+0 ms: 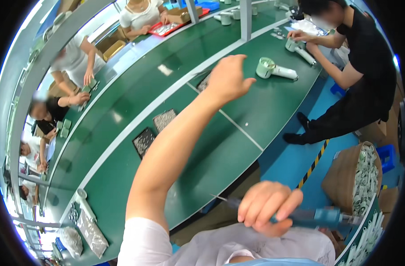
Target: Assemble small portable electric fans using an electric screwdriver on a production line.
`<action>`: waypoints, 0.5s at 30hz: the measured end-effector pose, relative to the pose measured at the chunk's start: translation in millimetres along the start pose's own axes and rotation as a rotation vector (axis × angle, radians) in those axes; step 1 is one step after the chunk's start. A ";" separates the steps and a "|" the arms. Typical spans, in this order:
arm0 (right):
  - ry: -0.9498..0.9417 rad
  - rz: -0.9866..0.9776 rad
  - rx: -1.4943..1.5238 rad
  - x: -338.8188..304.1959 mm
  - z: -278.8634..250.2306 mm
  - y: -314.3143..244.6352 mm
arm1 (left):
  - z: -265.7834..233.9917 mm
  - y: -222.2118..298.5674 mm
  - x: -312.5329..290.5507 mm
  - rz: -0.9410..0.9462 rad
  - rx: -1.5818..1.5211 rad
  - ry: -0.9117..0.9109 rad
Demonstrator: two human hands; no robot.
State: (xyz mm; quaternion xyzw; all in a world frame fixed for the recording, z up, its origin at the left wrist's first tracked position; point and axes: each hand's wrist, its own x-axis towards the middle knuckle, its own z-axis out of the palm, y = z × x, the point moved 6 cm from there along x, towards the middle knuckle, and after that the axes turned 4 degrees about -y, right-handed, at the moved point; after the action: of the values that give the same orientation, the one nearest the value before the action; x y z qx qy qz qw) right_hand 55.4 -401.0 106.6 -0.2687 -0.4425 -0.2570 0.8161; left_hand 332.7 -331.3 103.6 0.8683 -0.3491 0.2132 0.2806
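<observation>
My left hand (pixel 229 79) reaches out over the green bench (pixel 198 164), with the thumb and forefinger apart and nothing visible between them. Just to its right lies a pale green and white device (pixel 282 72), shaped like a hair dryer, with an open round head and a white handle. Close to my body, my right hand (pixel 270 208) is wrapped round a teal and dark electric screwdriver (pixel 322 217). The tool is held roughly level, and its thin bit points left above the bench's near edge.
Black trays of small metal parts (pixel 144 142) sit under my left forearm. Bagged parts (pixel 92 235) and another device (pixel 84 205) lie at lower left. A co-worker in black (pixel 366 57) handles a similar device at right. A large carton (pixel 344 177) holds many pale parts.
</observation>
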 end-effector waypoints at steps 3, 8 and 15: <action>-0.017 -0.056 -0.166 -15.8 -13.6 -19.6 | 72.6 -13.6 66.3 0.001 0.015 -0.150; 0.124 -0.125 -0.338 -19.4 -43.2 -38.9 | 173.2 -17.8 103.7 -0.119 -0.028 -0.596; 0.245 -0.141 -0.272 7.6 -81.4 -14.7 | 97.6 -81.9 113.8 -0.197 0.023 -0.166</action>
State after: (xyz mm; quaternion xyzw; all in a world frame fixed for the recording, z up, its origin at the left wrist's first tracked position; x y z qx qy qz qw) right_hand 96.9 -467.2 78.4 -0.3117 -0.3188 -0.4019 0.7998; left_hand 484.8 -399.7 66.9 0.9162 -0.2817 0.1158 0.2605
